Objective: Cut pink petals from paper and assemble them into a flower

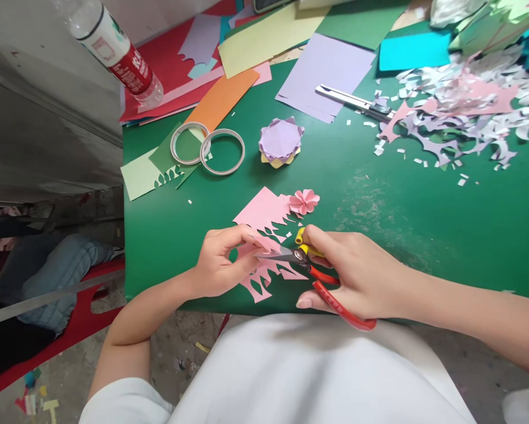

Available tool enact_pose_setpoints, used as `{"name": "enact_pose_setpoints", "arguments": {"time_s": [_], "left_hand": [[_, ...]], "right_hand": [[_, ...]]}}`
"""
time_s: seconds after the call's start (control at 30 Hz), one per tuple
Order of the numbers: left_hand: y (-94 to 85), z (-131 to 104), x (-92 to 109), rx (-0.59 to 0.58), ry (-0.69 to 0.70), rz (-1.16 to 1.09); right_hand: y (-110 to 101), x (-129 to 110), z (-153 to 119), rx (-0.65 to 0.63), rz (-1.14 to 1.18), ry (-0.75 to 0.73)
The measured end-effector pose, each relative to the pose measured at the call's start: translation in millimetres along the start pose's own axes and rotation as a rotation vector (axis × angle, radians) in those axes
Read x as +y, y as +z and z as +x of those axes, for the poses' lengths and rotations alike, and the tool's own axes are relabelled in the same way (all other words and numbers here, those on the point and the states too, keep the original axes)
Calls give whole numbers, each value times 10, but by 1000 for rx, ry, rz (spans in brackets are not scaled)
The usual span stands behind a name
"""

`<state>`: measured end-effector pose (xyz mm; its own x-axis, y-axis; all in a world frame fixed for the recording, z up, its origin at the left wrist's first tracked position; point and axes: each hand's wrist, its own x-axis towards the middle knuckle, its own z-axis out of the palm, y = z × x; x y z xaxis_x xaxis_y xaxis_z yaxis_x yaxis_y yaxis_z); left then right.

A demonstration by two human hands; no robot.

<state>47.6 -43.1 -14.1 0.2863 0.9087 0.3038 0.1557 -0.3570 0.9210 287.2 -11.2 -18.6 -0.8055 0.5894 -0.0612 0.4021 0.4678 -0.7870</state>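
My left hand [227, 259] pinches a small piece of pink paper [271, 242] between thumb and fingers. My right hand [357, 271] holds scissors [341, 306] with red and yellow handles; their blades point left and meet the pink piece at my left fingertips. Below the blades lie jagged pink scraps [258, 287] near the table's front edge. Just beyond my hands rests a pink sheet [264, 209] with a notched edge, and a pink paper flower [304, 202] touches its right side.
Farther back stand a lilac and yellow paper piece [281, 141], two tape rings [222, 152], a box cutter [353, 101] and a bottle [118, 56]. White and pink shreds [468, 112] pile up at the right on the green table [423, 212]. Coloured sheets [268, 41] line the back.
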Motion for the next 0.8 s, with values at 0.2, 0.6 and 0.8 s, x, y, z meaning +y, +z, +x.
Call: {"name": "enact_pose_setpoints", "arguments": {"time_s": [0.2, 0.6, 0.8], "left_hand": [[-1, -5, -25, -12, 15, 38], [9, -17, -10, -113, 8, 86], [11, 4, -27, -153, -44, 147]], "right_hand": [[-16, -5, 22, -26, -7, 26], [-33, -6, 11, -114, -50, 28], [-24, 87, 25, -45, -226, 19]]}}
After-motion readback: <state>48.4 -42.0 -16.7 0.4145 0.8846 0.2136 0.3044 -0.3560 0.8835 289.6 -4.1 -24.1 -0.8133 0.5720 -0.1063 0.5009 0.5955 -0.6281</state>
